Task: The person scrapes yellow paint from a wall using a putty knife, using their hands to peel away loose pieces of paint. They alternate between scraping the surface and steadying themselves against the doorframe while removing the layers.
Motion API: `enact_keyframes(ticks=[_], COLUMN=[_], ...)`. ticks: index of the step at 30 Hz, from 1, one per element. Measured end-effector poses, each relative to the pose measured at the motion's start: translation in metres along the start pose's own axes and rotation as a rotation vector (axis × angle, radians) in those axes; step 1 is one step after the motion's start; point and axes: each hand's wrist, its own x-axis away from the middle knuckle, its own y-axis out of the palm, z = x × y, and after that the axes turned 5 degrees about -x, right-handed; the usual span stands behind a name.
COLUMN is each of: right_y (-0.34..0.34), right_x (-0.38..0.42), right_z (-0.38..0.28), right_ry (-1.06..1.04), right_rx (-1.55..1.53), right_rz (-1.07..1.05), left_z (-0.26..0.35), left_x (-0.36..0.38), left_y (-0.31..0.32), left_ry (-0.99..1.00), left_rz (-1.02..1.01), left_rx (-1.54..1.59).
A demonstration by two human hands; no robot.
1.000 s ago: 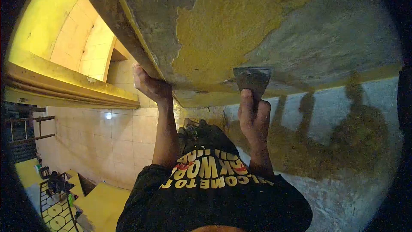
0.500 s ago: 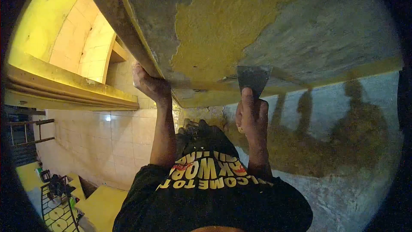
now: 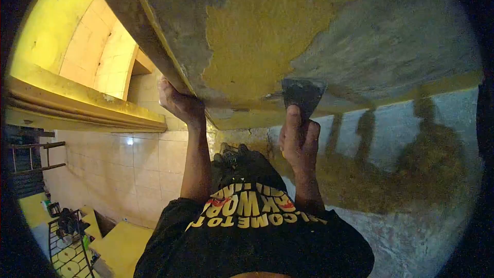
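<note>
My right hand (image 3: 299, 141) is closed around a wide-bladed paint scraper (image 3: 302, 95), its thumb lying along the tool toward the blade. The blade rests near the surface with peeling yellow paint (image 3: 267, 31), just beyond a ragged paint edge; whether it touches is hard to tell. Grey bare patches (image 3: 375, 36) show to the right of the yellow. On the left, my left hand (image 3: 180, 104) grips the edge of the ledge (image 3: 157, 38), with its fingers partly hidden from view.
A bluish wall (image 3: 396, 134) stands on the right, bearing dark shadows. Pale tiles (image 3: 136, 170) cover the floor at left, beside a yellow moulded ledge (image 3: 87, 105). A ladder-like frame (image 3: 38, 157) and a metal grille (image 3: 69, 247) are at far left.
The scraper blade has tilted and shifted slightly left, and my right hand has turned a little with it. My left hand stays at the edge.
</note>
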Motion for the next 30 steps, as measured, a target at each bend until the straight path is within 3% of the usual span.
enact_keyframes(ticks=[2, 4, 7, 9, 11, 12, 13, 15, 17, 19, 20, 21, 23, 25, 28, 30], right_y=[-0.002, -0.002, 0.001, 0.003, 0.015, 0.013, 0.012, 0.001, 0.010, 0.007, -0.001, -0.005, -0.003, 0.003, 0.008, 0.010], right_x=[0.005, 0.003, 0.005, 0.000, -0.006, -0.001, 0.004, 0.000, -0.001, 0.005, 0.004, 0.004, 0.004, 0.007, 0.006, -0.001], right_z=[0.011, 0.009, -0.020, -0.047, -0.028, -0.021, -0.019, -0.051, -0.053, -0.053, -0.057, -0.060, -0.056, -0.053, -0.033, -0.004], right_ry=[-0.085, -0.147, 0.022, 0.016, -0.090, -0.120, -0.150, -0.009, -0.069, -0.105, 0.024, 0.155, 0.169, 0.203, -0.125, -0.426], right_rx=[0.191, 0.361, -0.048, -0.099, -0.089, -0.081, -0.072, -0.145, -0.124, -0.098, -0.133, -0.166, -0.174, -0.179, -0.183, 0.242], right_rz=[-0.033, -0.081, 0.042, 0.013, 0.086, 0.127, 0.169, -0.023, 0.038, 0.104, 0.042, -0.021, -0.025, -0.037, 0.093, 0.228], left_z=[0.006, 0.003, 0.002, 0.003, 0.005, 0.000, -0.009, -0.010, -0.003, 0.003, 0.005, 0.004, 0.001, -0.001, -0.006, -0.002], left_x=[-0.002, 0.000, 0.000, -0.003, -0.003, 0.001, 0.005, 0.000, -0.001, 0.001, -0.002, -0.003, -0.003, -0.001, 0.002, -0.002], left_y=[0.000, -0.001, 0.001, 0.000, 0.001, 0.000, -0.004, 0.001, 0.002, -0.003, -0.001, -0.001, 0.002, 0.000, -0.004, -0.002], left_ry=[-0.131, -0.097, -0.076, -0.077, -0.326, -0.330, -0.239, -0.139, 0.027, -0.088, -0.197, -0.196, 0.002, 0.006, -0.037, -0.080], left_rz=[-0.009, -0.014, -0.022, -0.022, -0.041, -0.048, -0.067, -0.056, -0.030, -0.054, -0.050, -0.043, -0.033, -0.041, -0.064, -0.064], left_rx=[0.020, 0.060, 0.085, 0.068, 0.290, 0.286, 0.179, 0.093, -0.078, 0.052, 0.190, 0.194, -0.133, -0.102, -0.031, 0.017])
